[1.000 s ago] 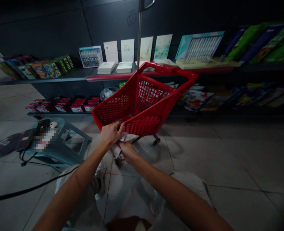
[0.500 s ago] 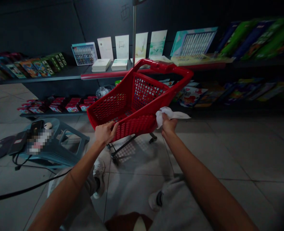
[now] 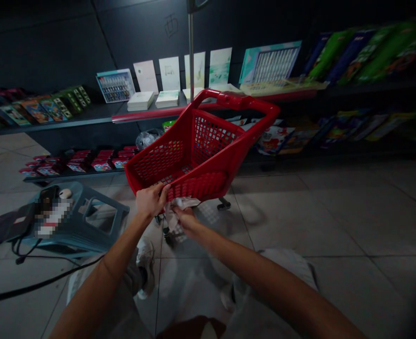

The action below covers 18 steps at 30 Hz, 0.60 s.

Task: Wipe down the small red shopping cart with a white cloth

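Observation:
A red shopping cart (image 3: 208, 184) with a perforated basket stands on the tiled floor in front of me. My left hand (image 3: 150, 201) is closed over the top rim of its near side, close to the front corner. Lower on that same side, my right hand (image 3: 187, 217) grips a crumpled white cloth (image 3: 172, 212) against the basket's bottom edge, just right of my left hand. The cloth hides part of the right fingers. Inside, the visible part of the basket holds nothing I can make out.
Behind the cart runs a dark shelf (image 3: 98, 112) with books (image 3: 140, 100) and boxes. At left stands a blue-grey plastic stool (image 3: 98, 197) bearing a phone-like device and cables. A black cable (image 3: 45, 285) crosses at lower left. A metal pole (image 3: 191, 52) rises behind the cart.
My right hand has moved with the cloth from the rear of the cart's near side, leftward and down to its lower edge. My left hand keeps its hold on the rim.

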{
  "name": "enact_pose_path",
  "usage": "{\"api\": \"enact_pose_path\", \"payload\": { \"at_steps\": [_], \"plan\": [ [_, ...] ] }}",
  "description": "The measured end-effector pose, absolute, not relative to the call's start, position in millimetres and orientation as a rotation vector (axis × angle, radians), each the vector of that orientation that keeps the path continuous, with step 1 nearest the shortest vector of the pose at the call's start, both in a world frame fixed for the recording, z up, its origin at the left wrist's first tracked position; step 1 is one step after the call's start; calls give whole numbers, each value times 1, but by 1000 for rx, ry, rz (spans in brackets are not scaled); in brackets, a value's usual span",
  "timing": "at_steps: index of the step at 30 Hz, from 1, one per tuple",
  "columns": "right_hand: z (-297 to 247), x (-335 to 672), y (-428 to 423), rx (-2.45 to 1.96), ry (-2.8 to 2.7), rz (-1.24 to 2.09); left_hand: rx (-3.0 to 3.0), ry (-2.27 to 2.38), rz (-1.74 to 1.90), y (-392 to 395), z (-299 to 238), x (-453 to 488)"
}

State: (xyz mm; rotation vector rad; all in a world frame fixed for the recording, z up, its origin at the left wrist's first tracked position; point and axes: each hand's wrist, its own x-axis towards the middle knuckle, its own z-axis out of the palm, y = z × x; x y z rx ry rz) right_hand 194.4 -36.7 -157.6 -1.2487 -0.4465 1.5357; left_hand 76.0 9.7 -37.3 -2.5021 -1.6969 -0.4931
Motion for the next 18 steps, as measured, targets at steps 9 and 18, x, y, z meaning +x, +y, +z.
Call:
{"api": "enact_pose_path", "payload": {
  "at_steps": [9, 18],
  "plan": [
    [-128, 316, -9, -1179, -291, 1166, -2551, -1631, -520, 7, -38, 69],
    [-144, 404, -16, -1351, -239, 670, -2544, -1669, -479, 1, -37, 66]
  ]
}}
